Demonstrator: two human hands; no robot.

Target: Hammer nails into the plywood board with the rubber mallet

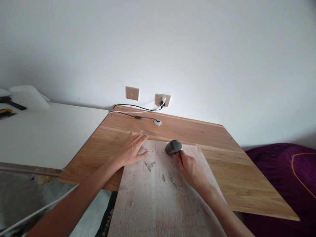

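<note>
A pale wooden board (148,204) lies in front of me on the brown tabletop. My right hand (189,166) is closed round the handle of a mallet with a dark, round head (173,147), held at the board's far part. My left hand (134,149) rests at the board's far left edge, thumb and fingers apart. Between its thumb and index finger a small metal fastener (146,149) shows, apparently standing at the board's far edge. A row of small dark holes runs rightward from it. Several slim silvery fasteners (149,165) lie loose between my hands, with more metal fasteners (174,181) nearer me.
Cables (138,117) cross the back of the wooden tabletop (247,177) to a wall socket (163,99) and a round grommet (157,122). A white table (56,131) with tools on it adjoins at left. Purple fabric (283,171) bulges at right.
</note>
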